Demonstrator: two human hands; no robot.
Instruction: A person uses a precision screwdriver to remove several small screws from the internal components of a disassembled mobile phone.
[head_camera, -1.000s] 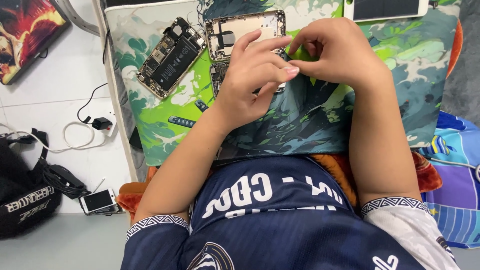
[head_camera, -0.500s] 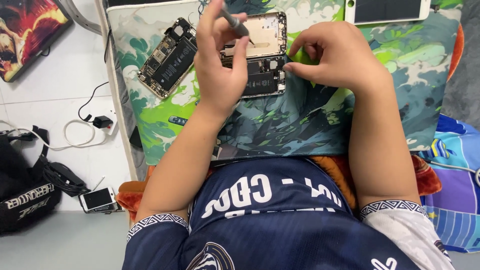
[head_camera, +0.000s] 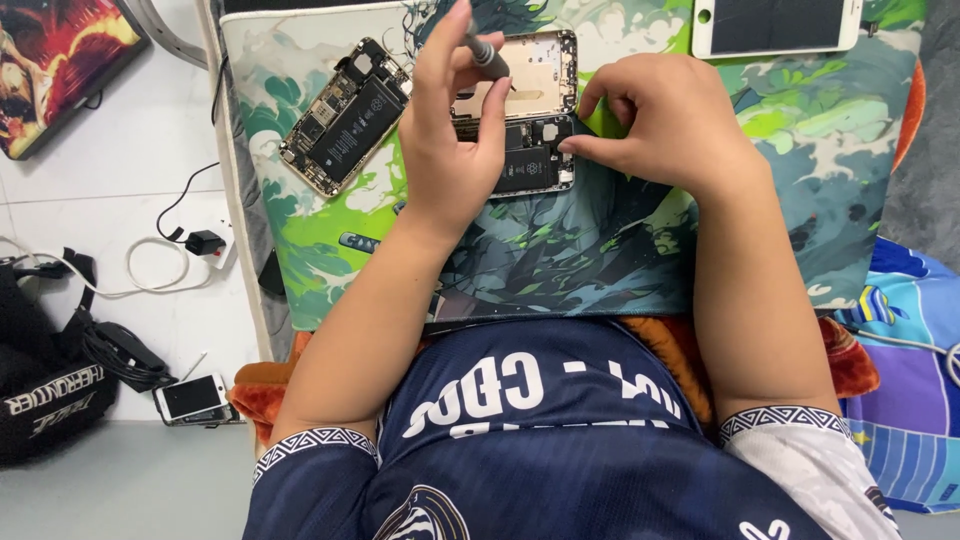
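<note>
a glossy green printed mat covers the desk over white floor tiles. the left hand pinches a slim grey screwdriver over the opened metal phone. the right hand, at three o'clock of it, presses fingertips on its edge, gripping nothing.

Both bare forearms are reaching forward from short sleeves and drawing in toward each other. The left hand is standing raised on its wrist with the back facing the camera, its fingers curling upward and pinching together near the tips, the thumb pressing in from the right side. The right hand is lying lower, knuckles up, wrist bending slightly inward, its fingers folding down and leftward with the fingertips pressing downward. The two hands are sitting just beside each other, not touching.
</note>
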